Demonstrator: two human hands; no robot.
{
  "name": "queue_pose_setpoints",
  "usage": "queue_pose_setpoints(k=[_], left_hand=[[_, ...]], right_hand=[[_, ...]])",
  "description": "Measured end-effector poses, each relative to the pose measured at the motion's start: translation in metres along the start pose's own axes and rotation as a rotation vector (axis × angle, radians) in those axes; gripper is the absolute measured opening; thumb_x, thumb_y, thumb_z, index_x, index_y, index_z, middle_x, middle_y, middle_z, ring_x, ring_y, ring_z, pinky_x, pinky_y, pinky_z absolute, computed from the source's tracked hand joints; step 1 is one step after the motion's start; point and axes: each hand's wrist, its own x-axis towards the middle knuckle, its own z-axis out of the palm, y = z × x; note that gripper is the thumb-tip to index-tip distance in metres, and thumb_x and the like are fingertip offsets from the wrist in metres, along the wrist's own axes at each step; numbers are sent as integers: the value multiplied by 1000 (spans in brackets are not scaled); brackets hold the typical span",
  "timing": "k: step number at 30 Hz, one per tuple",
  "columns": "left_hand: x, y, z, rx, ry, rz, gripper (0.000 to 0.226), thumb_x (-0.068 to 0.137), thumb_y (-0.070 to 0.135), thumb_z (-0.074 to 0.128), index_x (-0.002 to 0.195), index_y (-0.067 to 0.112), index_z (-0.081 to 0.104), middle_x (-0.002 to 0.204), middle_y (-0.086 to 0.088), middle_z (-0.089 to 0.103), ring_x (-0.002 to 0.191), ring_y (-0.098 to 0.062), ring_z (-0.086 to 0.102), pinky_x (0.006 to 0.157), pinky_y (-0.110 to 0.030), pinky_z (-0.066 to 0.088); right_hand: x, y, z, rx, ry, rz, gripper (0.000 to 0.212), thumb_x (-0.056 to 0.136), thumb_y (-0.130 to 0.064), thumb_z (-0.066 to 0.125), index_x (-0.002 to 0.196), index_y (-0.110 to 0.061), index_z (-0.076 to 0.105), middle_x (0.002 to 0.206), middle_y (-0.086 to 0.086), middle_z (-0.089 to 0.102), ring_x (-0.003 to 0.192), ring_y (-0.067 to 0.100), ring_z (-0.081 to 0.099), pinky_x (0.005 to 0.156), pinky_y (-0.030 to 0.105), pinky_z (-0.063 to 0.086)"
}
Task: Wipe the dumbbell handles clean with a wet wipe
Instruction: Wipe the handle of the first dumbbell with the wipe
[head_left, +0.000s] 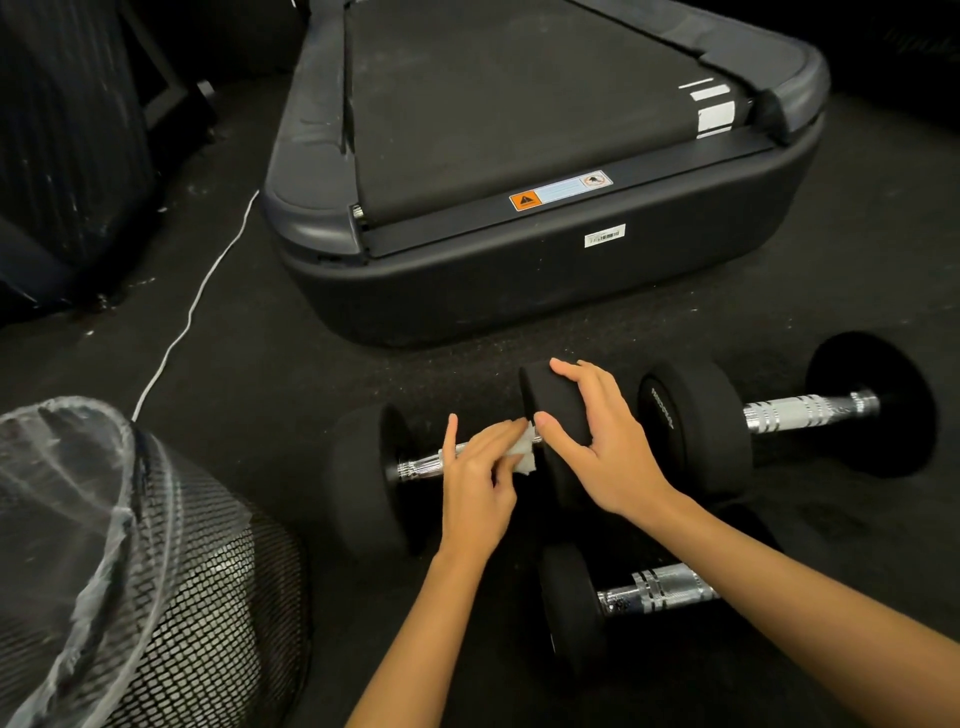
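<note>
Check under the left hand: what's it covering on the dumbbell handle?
A white wet wipe shows under the left hand, pressed on the chrome handle beside the weight head held by the right hand. The handle stretch beneath hand and wipe is hidden.

On the dark floor (249, 364), the left hand (475, 480) presses a white wet wipe (522, 457) onto the chrome handle (423, 464) of the nearest-left dumbbell (363, 478). The right hand (589, 421) grips its right weight head (553, 397). Two more dumbbells lie right and near; a mesh bin (171, 582) stands left, a treadmill (519, 208) beyond.
</note>
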Motion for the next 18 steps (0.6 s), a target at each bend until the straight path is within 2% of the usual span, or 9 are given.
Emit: queue_pose_setpoints(k=[3,8,10,14,18], left_hand=[[1,-4,-4,10,-25,12,49,85,5,68,127,28,62,121,16,66,119,7,53,122,-36,-5],[15,0,-1,25,30,-14,17,86,19,71,102,24,73,92,16,70,94,3,62,123,-37,1],[19,1,1,31,40,-34,12,87,21,70,98,23,73,85,15,68,87,1,62,123,-36,2],[26,3,-9,-61,36,-96,10,88,21,69,97,25,73,85,15,70,87,4,63,121,-26,-6],[26,2,-23,-125,-65,-141,25,85,12,71,105,27,73,101,13,73,101,7,63,120,-29,-13]], right_hand=[[0,0,0,3,-1,9,58,93,-51,54,145,-35,34,151,-6,32,141,10,29,108,33,37],[-1,-2,2,17,19,9,57,93,-47,56,144,-33,35,149,-6,33,140,8,30,104,27,33],[0,-1,2,12,13,12,57,93,-49,55,145,-33,35,150,-6,33,140,8,29,104,26,32],[-1,0,2,8,3,11,57,94,-52,52,145,-34,34,150,-7,32,141,7,28,104,24,30],[-2,0,4,8,11,21,60,91,-58,48,145,-35,33,151,-6,31,141,7,27,107,27,31]])
